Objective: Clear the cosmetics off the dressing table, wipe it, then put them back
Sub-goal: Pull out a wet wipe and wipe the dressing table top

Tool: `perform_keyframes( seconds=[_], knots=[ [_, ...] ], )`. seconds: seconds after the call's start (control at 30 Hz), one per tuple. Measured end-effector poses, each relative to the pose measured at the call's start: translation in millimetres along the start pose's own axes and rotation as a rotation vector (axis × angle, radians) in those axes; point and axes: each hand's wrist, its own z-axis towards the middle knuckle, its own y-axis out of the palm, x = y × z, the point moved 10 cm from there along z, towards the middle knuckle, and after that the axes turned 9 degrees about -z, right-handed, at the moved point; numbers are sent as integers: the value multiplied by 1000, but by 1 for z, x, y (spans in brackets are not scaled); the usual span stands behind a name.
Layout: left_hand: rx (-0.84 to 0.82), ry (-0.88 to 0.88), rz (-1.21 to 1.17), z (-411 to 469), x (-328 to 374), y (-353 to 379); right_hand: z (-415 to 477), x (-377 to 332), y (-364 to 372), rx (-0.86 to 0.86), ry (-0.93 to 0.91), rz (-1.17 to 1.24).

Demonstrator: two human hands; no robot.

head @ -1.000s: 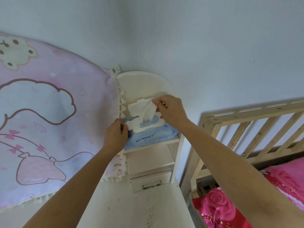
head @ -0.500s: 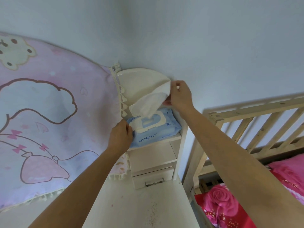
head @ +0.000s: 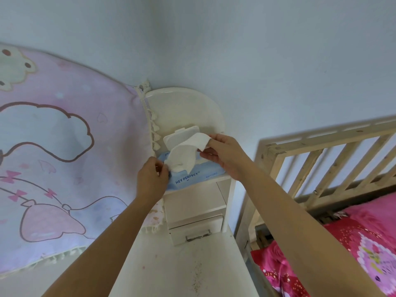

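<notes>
Right hand (head: 225, 155) lowered; left hand (head: 153, 179) now pinches wipe (head: 184, 155).

The white tabletop (head: 171, 273) runs from the near edge to the far wall and shows dark specks and some faint pink marks. At its far end stands a small white shelf unit (head: 228, 196) with a drawer (head: 196, 229) at the bottom. On the upper shelf lies a blue wet wipes pack (head: 192, 175) with its white lid (head: 182, 137) open.
</notes>
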Motion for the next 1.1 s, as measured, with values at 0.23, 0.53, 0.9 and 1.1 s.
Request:
perform_keyframes(
  seconds=[0.23,0.53,0.9,1.1],
  knots=[
    [178,64,-199,-76,-15,-24,-74,123,5,109,337,240],
    [-139,-2,-199,-119,-42,14,-128,206,5,264,495,177],
    [-2,421,226,-52,49,17,-121,174,0,220,315,178],
    [-374,426,440,-4,56,75,-111,158,1,238,264,238]
  ],
)
